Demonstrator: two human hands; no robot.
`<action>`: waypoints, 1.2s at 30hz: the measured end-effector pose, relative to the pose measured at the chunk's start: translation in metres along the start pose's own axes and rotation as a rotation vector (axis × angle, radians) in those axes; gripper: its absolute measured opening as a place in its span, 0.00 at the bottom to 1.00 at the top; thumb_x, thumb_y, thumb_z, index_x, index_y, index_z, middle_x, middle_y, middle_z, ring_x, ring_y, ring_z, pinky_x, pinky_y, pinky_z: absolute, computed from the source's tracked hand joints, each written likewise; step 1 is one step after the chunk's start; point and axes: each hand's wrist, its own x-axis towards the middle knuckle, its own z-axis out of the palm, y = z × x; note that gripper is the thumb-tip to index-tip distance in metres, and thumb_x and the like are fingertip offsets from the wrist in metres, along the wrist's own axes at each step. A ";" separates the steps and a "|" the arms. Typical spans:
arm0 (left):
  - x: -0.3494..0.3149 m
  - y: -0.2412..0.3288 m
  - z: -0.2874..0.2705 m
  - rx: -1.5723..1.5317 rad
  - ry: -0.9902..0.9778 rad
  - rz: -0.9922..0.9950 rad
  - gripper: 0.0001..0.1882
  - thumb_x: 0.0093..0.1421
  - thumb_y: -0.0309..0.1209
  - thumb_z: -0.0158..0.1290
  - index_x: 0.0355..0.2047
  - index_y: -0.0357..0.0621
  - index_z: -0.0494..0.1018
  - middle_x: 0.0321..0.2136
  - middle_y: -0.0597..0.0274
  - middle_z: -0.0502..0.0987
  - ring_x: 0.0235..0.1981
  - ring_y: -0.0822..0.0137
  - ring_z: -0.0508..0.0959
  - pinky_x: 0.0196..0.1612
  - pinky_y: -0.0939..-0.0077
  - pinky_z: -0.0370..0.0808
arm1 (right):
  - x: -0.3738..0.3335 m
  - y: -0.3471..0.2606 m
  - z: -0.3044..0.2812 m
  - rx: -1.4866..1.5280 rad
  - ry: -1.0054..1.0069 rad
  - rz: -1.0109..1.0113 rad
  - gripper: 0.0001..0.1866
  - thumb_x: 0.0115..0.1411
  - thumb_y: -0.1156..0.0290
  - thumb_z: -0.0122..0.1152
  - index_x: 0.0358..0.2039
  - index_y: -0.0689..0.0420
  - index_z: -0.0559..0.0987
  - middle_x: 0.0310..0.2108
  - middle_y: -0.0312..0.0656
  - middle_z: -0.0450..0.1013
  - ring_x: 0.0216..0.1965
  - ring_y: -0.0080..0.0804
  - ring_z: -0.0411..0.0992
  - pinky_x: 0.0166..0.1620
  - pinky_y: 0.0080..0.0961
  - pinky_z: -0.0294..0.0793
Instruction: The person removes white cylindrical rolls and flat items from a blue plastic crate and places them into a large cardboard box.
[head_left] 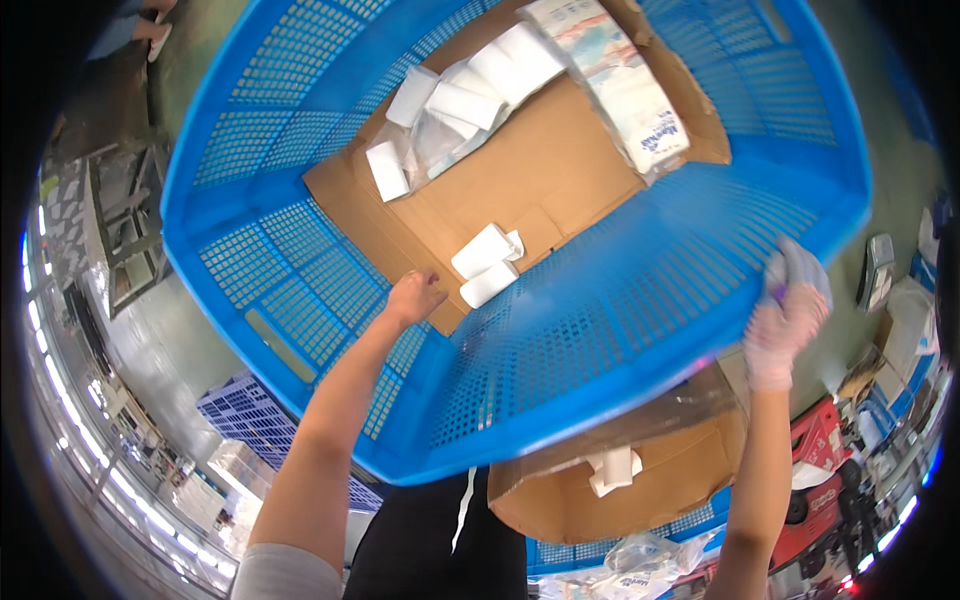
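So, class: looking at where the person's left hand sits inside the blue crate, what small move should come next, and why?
Probably a short reach forward with the left hand to close on the nearest white roll. The hand is open and empty over the cardboard liner of the blue crate, the two loose rolls lie just beyond its fingers, and the gloved right hand is already at the crate's rim.

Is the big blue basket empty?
No, the blue basket holds white rolls lying on brown cardboard.

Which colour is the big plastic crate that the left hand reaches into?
The crate is bright blue with perforated walls; the head view shows it clearly.
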 end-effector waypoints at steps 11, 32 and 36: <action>0.114 -0.052 0.216 -1.084 -0.015 -0.211 0.42 0.33 0.35 0.68 0.48 0.32 0.62 0.41 0.49 0.72 0.42 0.59 0.72 0.47 0.70 0.69 | -0.016 0.029 0.003 -0.094 -0.254 -0.138 0.18 0.64 0.66 0.39 0.52 0.59 0.65 0.50 0.47 0.64 0.53 0.43 0.61 0.58 0.39 0.56; -0.094 0.124 -0.044 -3.067 -0.827 0.292 0.23 0.59 0.43 0.42 0.46 0.35 0.60 0.20 0.60 0.60 0.12 0.76 0.57 0.13 0.83 0.58 | 0.009 0.010 0.001 -0.076 -0.033 0.019 0.06 0.49 0.73 0.52 0.28 0.59 0.75 0.31 0.45 0.72 0.41 0.48 0.68 0.44 0.37 0.65; -0.137 0.157 -0.041 -2.980 -0.989 0.414 0.24 0.60 0.43 0.42 0.47 0.35 0.58 0.22 0.59 0.65 0.16 0.75 0.64 0.16 0.84 0.63 | -0.009 0.017 0.009 -0.243 -0.002 0.097 0.06 0.50 0.72 0.50 0.27 0.56 0.75 0.30 0.43 0.72 0.42 0.47 0.68 0.46 0.35 0.64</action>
